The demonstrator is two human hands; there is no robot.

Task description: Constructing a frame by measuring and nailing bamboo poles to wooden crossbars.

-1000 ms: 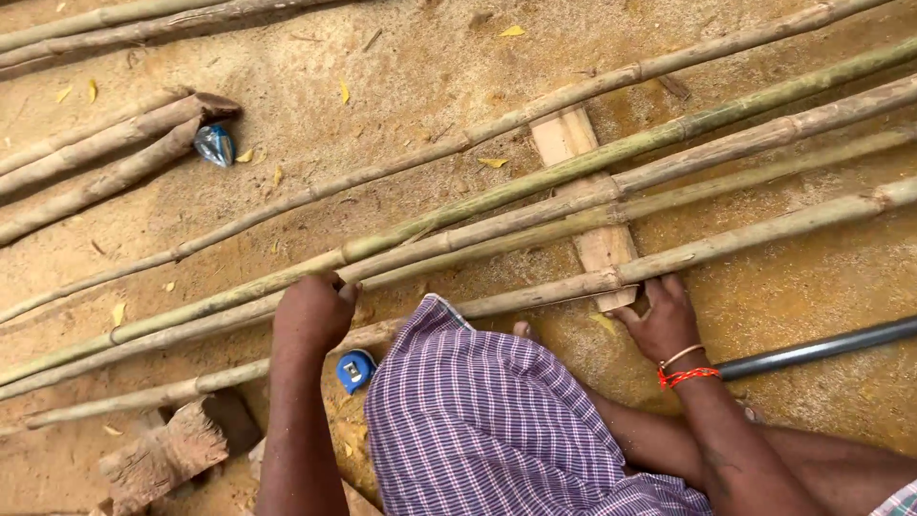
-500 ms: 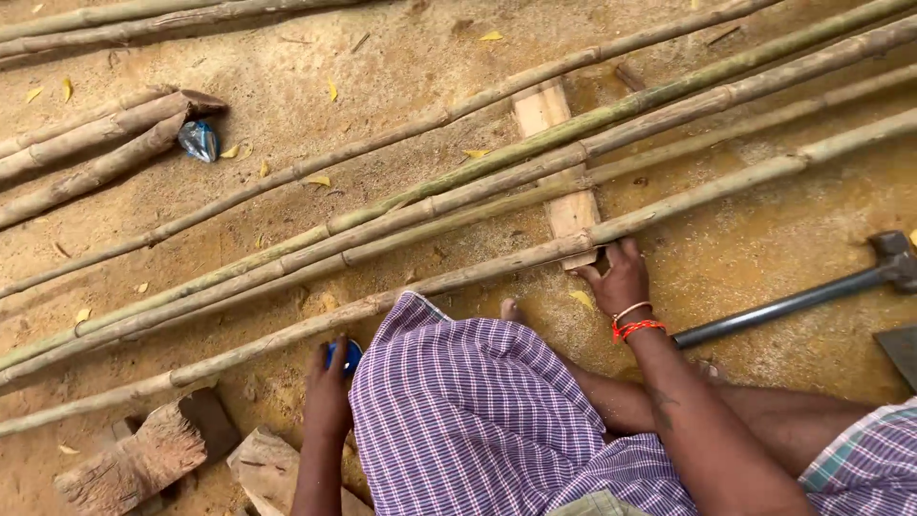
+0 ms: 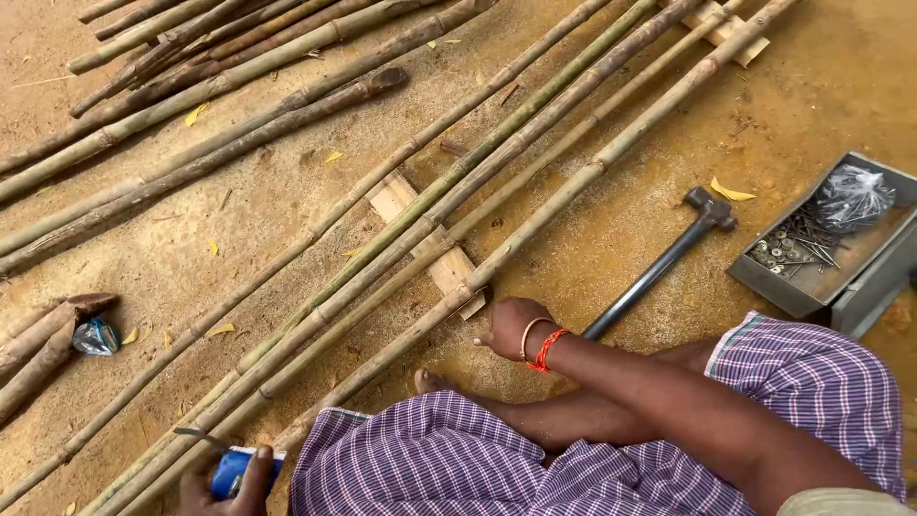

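Observation:
Several long bamboo poles lie side by side across a flat wooden slat on the sandy ground. My right hand, with a red and a gold bangle at the wrist, rests with curled fingers on the ground. It touches the near end of the slat, beside the nearest pole. My left hand is at the bottom edge, closed around a blue tape measure with a short length of blade sticking out. My checked purple cloth covers my folded legs.
A black hammer lies right of my right hand. Beyond it sits a grey metal tray of nails with a plastic bag. A second slat sits under the poles' far ends. More poles are piled upper left; short logs and a wrapper lie at left.
My left hand left the poles and picked up the blue tape measure near my knee. The view swung right, bringing the hammer and nail tray into sight. My right hand stayed by the slat.

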